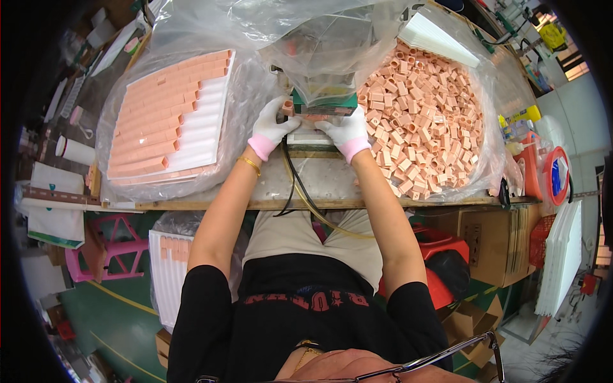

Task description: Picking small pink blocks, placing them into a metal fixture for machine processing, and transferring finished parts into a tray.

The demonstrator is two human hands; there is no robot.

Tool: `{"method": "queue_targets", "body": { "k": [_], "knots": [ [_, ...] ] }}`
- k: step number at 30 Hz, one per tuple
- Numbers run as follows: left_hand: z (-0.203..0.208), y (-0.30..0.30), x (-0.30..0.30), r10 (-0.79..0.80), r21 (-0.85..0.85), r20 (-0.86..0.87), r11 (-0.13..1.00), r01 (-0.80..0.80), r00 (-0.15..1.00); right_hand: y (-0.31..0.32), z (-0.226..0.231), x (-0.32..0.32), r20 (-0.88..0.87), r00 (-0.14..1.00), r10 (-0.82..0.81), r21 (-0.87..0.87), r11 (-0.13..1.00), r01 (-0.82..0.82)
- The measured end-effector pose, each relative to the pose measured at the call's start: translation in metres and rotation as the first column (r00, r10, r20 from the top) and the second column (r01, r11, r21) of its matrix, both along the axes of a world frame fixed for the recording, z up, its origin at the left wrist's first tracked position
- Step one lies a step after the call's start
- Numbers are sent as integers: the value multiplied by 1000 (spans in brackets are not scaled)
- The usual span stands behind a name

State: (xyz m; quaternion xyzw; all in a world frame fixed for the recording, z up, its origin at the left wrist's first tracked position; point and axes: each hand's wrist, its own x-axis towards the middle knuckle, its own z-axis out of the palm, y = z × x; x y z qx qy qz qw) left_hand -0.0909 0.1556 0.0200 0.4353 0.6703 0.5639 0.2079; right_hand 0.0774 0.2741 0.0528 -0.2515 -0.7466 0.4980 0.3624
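Centrally, a small green machine (pixel 324 102) stands on the wooden bench (pixel 255 204), draped in a crinkled clear plastic cover (pixel 332 38). Both hands wear white knit gloves with pink cuffs.

Left hand (pixel 271 127): fingers curled against the machine's left side, where a small pink piece (pixel 288 107) sits at the fingertips; whether the fingers actually pinch it cannot be told. A thin gold bangle (pixel 251 165) circles the wrist.

Right hand (pixel 348 133): fingers bent and pressed to the machine's lower right front, beside a pink strip (pixel 314 117) lying along the machine's base between the two hands; whether it grips anything cannot be told.

Right of the hands: a loose heap of pink blocks (pixel 428 115), small, square and hollow, matt in finish, spread on clear plastic sheet, just beside the right wrist.

Left of the hands: a white ribbed tray (pixel 207 121), flat and rectangular, its grooves partly filled with neat rows of the same pink blocks (pixel 153 115), all inside a glossy plastic bag.

Under the bench edge: black and yellow cables (pixel 297 191) hang from the machine toward the lap. A second ribbed tray (pixel 167 268) stands below left, with a pink stool (pixel 108 246) beside it.
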Motion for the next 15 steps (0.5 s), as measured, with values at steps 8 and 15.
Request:
{"method": "queue_targets", "body": {
  "k": [8,15],
  "knots": [
    [4,12,-1,-184,85,195,982,170,963,1,-8,-1,-66,998,6,-46,999,-9],
    [9,23,10,-427,185,372,904,385,824,14,-10,12,80,997,16,89,996,-23]
  ]
}}
